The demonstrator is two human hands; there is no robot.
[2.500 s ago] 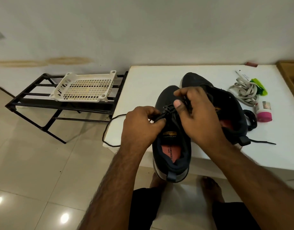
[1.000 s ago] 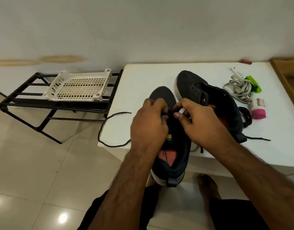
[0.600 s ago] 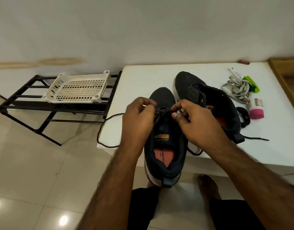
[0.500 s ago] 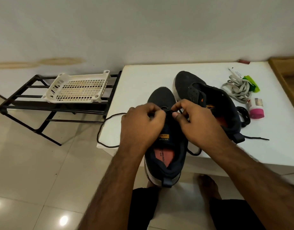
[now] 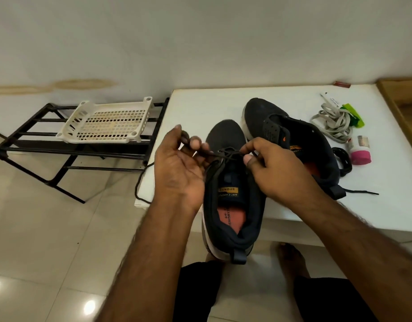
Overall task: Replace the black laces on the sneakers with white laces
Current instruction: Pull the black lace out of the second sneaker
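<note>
Fingers: left hand pinches the black lace between thumb and fingertips; right hand pinches the same lace at the eyelets.
Near sneaker: heel hangs over the bench edge, toe points away, lace partly threaded, loose end trailing off the left edge.
Far sneaker: lies just behind, touching the first.
White laces: bundled further right, near a pink-capped bottle.
Rack: left of the bench, carrying a white basket.
</note>
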